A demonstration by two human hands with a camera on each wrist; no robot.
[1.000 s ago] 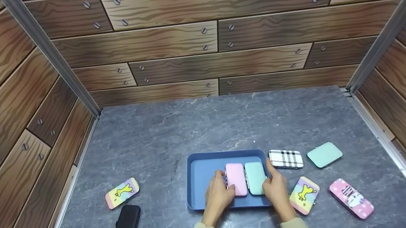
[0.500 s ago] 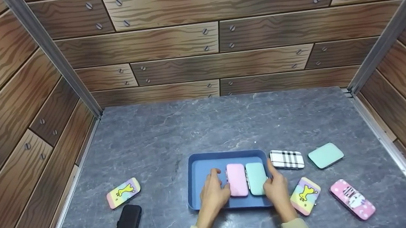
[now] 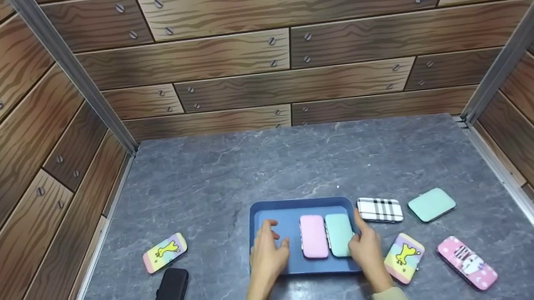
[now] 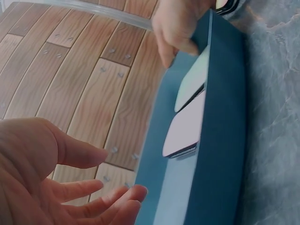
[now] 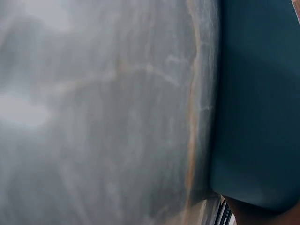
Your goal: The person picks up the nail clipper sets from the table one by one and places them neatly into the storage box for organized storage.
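Observation:
A blue tray (image 3: 286,214) lies on the table with a pink flat case (image 3: 313,236) and a mint flat case (image 3: 340,235) side by side in its right half. My left hand (image 3: 266,255) is over the tray's left part, fingers spread and loosely bent, holding nothing. In the left wrist view its fingertips are apart from the pink case. My right hand (image 3: 368,251) grips the tray's right wall, thumb inside by the mint case and forefinger along the outside. The right wrist view shows mostly the tray's outer wall (image 5: 258,103), with little of the hand.
To the right lie a plaid case (image 3: 380,209), another mint case (image 3: 432,204), a giraffe case (image 3: 404,258) and a pink bunny case (image 3: 467,262). At left are a second giraffe case (image 3: 165,253) and a black case (image 3: 170,295). Wood-print walls (image 3: 231,57) enclose the table.
My left hand has let go of the pink case and moved left, away from it. My right hand stays on the tray's right wall. The tray and cases keep their places.

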